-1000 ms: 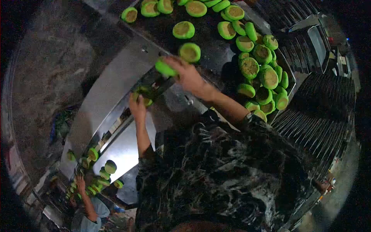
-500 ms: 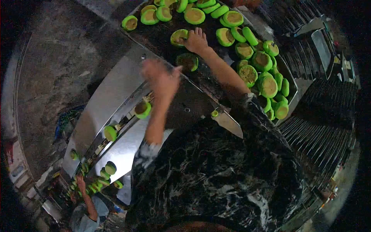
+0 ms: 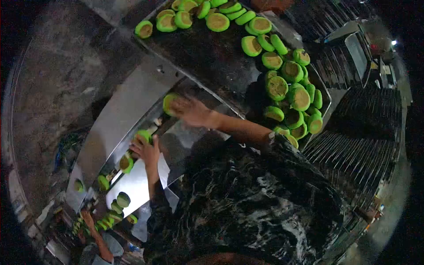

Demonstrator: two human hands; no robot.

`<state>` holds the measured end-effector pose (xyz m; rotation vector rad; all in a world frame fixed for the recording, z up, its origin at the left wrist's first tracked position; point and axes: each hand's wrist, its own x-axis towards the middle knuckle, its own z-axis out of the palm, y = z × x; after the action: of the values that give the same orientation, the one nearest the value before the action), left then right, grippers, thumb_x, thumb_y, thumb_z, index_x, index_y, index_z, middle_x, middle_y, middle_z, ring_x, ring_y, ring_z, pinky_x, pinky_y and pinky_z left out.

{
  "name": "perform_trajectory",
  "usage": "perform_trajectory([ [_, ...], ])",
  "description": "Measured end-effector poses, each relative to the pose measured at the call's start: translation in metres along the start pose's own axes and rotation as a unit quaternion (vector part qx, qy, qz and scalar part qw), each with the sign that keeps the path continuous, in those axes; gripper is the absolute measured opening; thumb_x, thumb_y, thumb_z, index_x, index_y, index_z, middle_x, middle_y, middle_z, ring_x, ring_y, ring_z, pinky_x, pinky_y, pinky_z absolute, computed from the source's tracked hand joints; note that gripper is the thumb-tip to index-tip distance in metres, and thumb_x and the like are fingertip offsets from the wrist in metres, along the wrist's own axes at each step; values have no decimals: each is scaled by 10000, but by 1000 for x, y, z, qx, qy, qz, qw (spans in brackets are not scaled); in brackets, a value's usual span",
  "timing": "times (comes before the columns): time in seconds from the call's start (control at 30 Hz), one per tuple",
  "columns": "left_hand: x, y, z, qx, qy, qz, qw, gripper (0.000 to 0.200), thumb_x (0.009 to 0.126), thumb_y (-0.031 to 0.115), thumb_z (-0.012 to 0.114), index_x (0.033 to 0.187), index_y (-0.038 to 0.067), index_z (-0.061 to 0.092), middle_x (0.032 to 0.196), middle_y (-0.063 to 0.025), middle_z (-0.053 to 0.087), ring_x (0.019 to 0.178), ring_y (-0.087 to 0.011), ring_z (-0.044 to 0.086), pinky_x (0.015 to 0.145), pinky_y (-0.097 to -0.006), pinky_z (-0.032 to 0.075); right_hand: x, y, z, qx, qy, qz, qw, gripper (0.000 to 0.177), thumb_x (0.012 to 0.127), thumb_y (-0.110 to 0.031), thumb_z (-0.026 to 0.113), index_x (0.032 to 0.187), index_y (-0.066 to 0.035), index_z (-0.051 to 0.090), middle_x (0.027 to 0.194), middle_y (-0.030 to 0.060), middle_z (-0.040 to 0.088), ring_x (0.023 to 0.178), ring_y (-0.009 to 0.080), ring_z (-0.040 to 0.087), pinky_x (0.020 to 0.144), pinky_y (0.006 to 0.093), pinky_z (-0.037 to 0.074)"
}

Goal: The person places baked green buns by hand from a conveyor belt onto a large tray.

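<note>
Back from the upper pile, the right hand (image 3: 194, 112) clamps its grip on a round green fruit half (image 3: 169, 102). At centre left, the left hand (image 3: 148, 151) curls its grip over a second green fruit half (image 3: 143, 135).

No legible text anywhere.
Nothing readable on the metal chute (image 3: 119, 110), green fruit halves (image 3: 282, 84) or wire racks (image 3: 353, 150) at rt edge; pic too dark & blurry for labels.
</note>
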<state>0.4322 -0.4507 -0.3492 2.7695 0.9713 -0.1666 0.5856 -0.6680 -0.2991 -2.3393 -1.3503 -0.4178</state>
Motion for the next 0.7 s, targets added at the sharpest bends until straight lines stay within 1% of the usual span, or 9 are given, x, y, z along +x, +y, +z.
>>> perform_trajectory([
  [0.07, 8, 14, -9, 6, 69, 28, 997, 811, 786, 522, 539, 1322, -20, 262, 1345, -333, 189, 1253, -480, 161, 1011, -541, 166, -11, 11, -17, 331, -252, -26, 909, 506, 797, -393, 550, 1196, -88, 490, 1146, 173, 526, 1074, 350, 476, 932, 438, 362],
  [0.17, 13, 184, -41, -222, 177, 223, 933, 702, 772, 440, 602, 1170, -105, 410, 1231, -331, 354, 1174, -466, 302, 962, -559, 238, -24, 104, -108, 38, 12, 205, 978, 540, 765, -357, 617, 1192, -60, 474, 1116, 201, 526, 963, 383, 529, 875, 444, 411],
  [0.2, 16, 251, -63, -284, 99, 241, 923, 625, 757, 403, 627, 1102, -92, 462, 1097, -284, 465, 1046, -431, 423, 887, -540, 316, -59, 172, -86, 305, 168, 481, 805, 532, 731, -333, 655, 1132, -23, 493, 1040, 224, 538, 914, 383, 537, 840, 451, 420],
  [0.23, 31, 303, -43, -313, 176, 332, 872, 592, 745, 414, 625, 1042, -83, 499, 1007, -240, 508, 949, -399, 473, 830, -513, 356, -52, 197, -147, 78, 44, 402, 911, 524, 727, -307, 675, 1124, -17, 491, 1103, 181, 505, 943, 358, 515, 832, 432, 413],
  [0.3, 57, 391, -8, -211, -10, 272, 939, 538, 741, 415, 608, 1004, -50, 552, 1005, -240, 519, 941, -375, 485, 830, -507, 363, -93, 271, -137, -205, 101, 258, 939, 530, 685, -352, 708, 1062, -15, 546, 1049, 177, 538, 977, 350, 499, 822, 447, 402],
  [0.4, 53, 444, 32, -189, 19, 254, 948, 442, 753, 351, 600, 1008, -5, 534, 997, -226, 530, 948, -386, 489, 816, -524, 363, -103, 312, -119, -165, 67, 185, 967, 544, 680, -358, 711, 1081, -32, 542, 1044, 177, 545, 998, 358, 488, 857, 460, 373],
  [0.5, 48, 408, 16, -402, -112, 251, 873, 402, 705, 168, 686, 1010, 33, 463, 868, -140, 545, 825, -331, 545, 760, -386, 440, -85, 272, -125, -229, 44, 584, 777, 633, 667, -346, 717, 1174, -58, 470, 991, 211, 573, 940, 375, 539, 777, 439, 436],
  [0.57, 34, 343, -23, -510, -5, 243, 825, 379, 721, 135, 680, 1006, 11, 463, 902, -144, 529, 848, -322, 529, 761, -378, 433, -137, 315, -110, -170, 158, 440, 867, 602, 691, -268, 689, 1191, -49, 437, 977, 223, 587, 891, 356, 571, 730, 423, 462],
  [0.7, -4, 152, -62, -424, 268, 176, 847, 376, 758, 72, 603, 1122, 11, 529, 1133, -178, 516, 988, -324, 529, 843, -401, 425, -88, 213, -95, 107, 119, 449, 879, 693, 593, 11, 668, 1234, -42, 410, 991, 172, 603, 905, 342, 580, 772, 394, 472],
])
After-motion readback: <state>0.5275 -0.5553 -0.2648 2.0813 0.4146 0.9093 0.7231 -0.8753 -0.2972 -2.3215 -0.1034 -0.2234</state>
